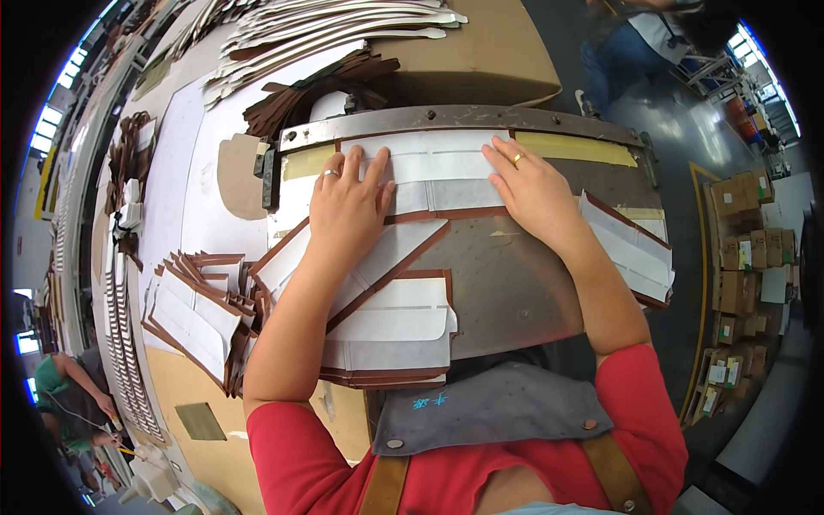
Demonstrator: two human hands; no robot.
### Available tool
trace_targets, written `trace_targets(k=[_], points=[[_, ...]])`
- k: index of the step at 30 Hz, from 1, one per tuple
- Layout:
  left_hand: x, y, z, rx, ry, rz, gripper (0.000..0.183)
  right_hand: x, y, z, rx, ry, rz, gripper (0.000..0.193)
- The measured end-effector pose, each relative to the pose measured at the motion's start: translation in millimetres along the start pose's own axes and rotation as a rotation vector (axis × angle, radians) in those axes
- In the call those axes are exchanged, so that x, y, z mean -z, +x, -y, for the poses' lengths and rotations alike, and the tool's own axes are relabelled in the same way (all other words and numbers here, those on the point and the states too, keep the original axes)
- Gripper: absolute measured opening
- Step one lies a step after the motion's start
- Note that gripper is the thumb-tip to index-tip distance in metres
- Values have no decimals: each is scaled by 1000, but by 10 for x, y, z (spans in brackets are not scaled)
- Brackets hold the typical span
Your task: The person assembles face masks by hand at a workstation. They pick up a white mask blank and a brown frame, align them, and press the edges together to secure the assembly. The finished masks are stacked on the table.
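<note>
A white panel with brown edges [438, 156] lies on the dark metal plate [515, 292], its far edge along a riveted metal bar [446, 118]. My left hand [350, 193] rests on the panel's left part, fingers stretched out, a ring on one. On its right end, the fingertips of my right hand [534, 190] lie spread, also with a ring. Neither hand grips anything. Similar panels [390, 330] overlap beneath my left forearm. Another such panel [631, 249] lies beyond my right forearm. Yellow strips [575, 148] run beside both ends of the panel.
A stack of brown-edged panels [190, 316] sits at the left. Dark brown strips [313, 90] and long white strips [335, 33] lie at the back, near a cardboard box [481, 51]. People stand at far left [77, 395] and upper right [639, 47]. Cartons [738, 257] are stacked right.
</note>
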State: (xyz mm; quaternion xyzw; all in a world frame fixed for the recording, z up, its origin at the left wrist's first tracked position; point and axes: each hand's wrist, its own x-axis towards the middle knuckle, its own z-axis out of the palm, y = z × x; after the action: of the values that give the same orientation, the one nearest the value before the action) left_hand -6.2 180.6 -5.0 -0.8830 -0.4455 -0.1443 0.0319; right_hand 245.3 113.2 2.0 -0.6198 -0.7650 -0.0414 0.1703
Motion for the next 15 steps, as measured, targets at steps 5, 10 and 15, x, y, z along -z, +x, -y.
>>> trace_targets(k=[5, 10, 15], points=[[-12, 0, 11, -23, -4, -20, 40, 71, 31, 0, -16, 42, 38, 32], [1, -8, 9, -27, -3, -34, 40, 78, 60, -119, -83, 16, 12, 29], [16, -4, -27, -11, -10, -29, 40, 63, 120, -125, -74, -165, 23, 27]])
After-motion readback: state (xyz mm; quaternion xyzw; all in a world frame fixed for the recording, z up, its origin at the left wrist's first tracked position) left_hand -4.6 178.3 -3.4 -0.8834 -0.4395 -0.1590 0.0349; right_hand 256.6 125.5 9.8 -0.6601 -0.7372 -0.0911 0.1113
